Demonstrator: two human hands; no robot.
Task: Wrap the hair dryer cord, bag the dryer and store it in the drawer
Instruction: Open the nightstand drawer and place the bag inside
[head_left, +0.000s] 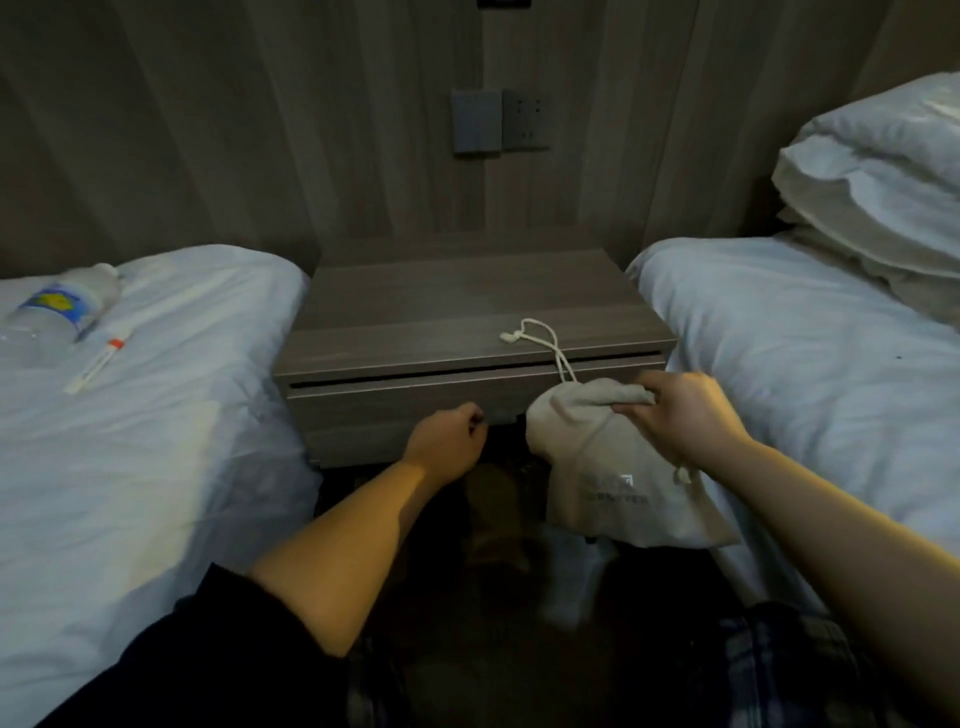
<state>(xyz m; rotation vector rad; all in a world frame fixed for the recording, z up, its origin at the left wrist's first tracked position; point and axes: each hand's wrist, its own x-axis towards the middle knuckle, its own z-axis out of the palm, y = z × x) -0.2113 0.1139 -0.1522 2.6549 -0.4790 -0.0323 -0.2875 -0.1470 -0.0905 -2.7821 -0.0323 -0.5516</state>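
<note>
dim, grainy view; the panelled wall (208, 130) and floor (467, 613) sit in deep shadow. the white sheets (156, 441) catch cool light, and lines bow toward the edges.

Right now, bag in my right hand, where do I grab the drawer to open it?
Hook the lower edge of the drawer front from below, by the left hand. The front looks flat, no knob, so that lip is likely the only hold; the right hand grips the bag.

Nightstand (467, 296) between two white beds.
On the nightstand's front edge, right of middle: looped white drawstring (535, 338). On the left bed (182, 415), far left corner: water bottle (62, 312), thin orange-banded tube (98, 358). On the right bed (805, 389): stacked pillows (883, 182).
</note>
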